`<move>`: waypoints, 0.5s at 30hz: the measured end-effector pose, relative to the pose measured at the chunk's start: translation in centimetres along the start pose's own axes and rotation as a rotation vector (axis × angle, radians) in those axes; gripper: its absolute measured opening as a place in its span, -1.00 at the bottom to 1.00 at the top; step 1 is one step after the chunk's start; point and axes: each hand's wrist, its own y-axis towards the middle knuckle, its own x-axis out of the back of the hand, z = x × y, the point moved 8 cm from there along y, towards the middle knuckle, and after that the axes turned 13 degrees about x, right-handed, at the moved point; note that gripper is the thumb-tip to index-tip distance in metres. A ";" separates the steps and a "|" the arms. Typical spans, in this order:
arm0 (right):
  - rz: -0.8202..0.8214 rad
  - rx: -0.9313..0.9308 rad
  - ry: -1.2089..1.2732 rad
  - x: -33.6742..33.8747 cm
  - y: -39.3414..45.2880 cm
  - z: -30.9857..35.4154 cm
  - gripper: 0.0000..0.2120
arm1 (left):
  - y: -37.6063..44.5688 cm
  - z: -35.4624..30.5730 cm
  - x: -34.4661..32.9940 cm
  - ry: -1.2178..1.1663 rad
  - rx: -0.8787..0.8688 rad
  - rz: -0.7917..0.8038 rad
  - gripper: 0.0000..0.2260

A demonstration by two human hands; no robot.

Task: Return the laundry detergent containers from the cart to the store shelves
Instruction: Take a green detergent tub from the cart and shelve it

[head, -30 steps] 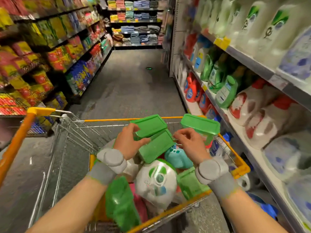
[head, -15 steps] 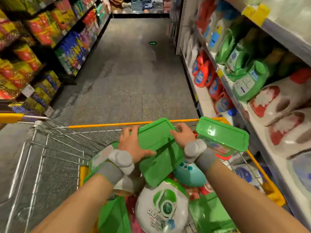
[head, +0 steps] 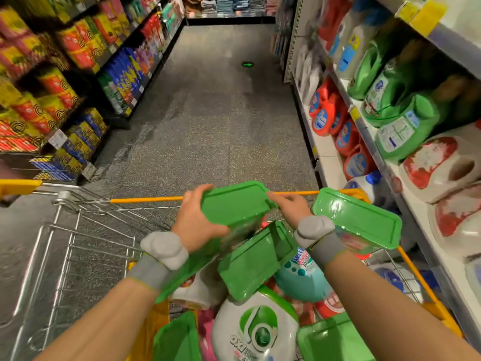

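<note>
A green-lidded detergent tub (head: 234, 204) sits at the top of the pile in the yellow-rimmed wire cart (head: 145, 199). My left hand (head: 194, 220) grips its left side and my right hand (head: 289, 207) grips its right edge. Another green-lidded tub (head: 255, 259) lies tilted just below it, and a third (head: 356, 220) rests at the cart's right side. A white jug with a green logo (head: 255, 327) and a teal bottle (head: 299, 280) lie lower in the cart. The store shelves (head: 374, 149) stand to the right.
Green refill pouches (head: 400, 126), red jugs (head: 325, 115) and white-and-red bottles (head: 440, 165) fill the right shelves. Shelves of colourful packets (head: 65, 82) line the left. The grey aisle floor (head: 216, 105) runs ahead of the cart.
Both hands have closed around the top green-lidded tub and raised it slightly. The view has tilted down and closer to the cart.
</note>
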 end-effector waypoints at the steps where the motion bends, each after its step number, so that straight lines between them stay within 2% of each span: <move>1: -0.015 0.028 0.059 0.2 0.1 0.5 -0.53 | 0.2 -0.2 0.8 -0.121 0.038 0.017 -0.13; 4: -0.011 0.103 0.244 1.1 -1.1 3.2 -0.53 | 0.2 -1.5 3.2 -0.492 0.082 0.094 -0.15; 6: 0.085 0.130 0.370 1.5 -2.4 5.1 -0.57 | -0.1 -3.1 4.2 -0.649 0.061 0.176 -0.19; 7: 0.160 0.147 0.439 1.9 -3.7 6.3 -0.54 | -0.6 -4.5 4.6 -0.694 0.037 0.231 -0.20; 9: 0.334 0.153 0.536 2.1 -5.4 7.5 -0.33 | -1.3 -6.5 4.3 -0.759 0.032 0.337 -0.25; 10: 0.371 0.164 0.565 2.5 -6.4 7.7 -0.29 | -2.0 -7.4 3.9 -0.782 0.030 0.392 -0.32; 12: 0.368 0.211 0.618 3.9 -8.2 8.6 -0.41 | -2.6 -8.9 2.6 -0.801 0.045 0.470 -0.46; 14: 0.252 0.213 0.698 6.0 -10.0 8.8 -0.63 | -3.5 -10.7 1.1 -0.764 0.033 0.530 -0.51; 15: 0.192 0.207 0.755 7.0 -10.8 8.7 -0.66 | -4.0 -11.3 0.3 -0.727 0.036 0.549 -0.50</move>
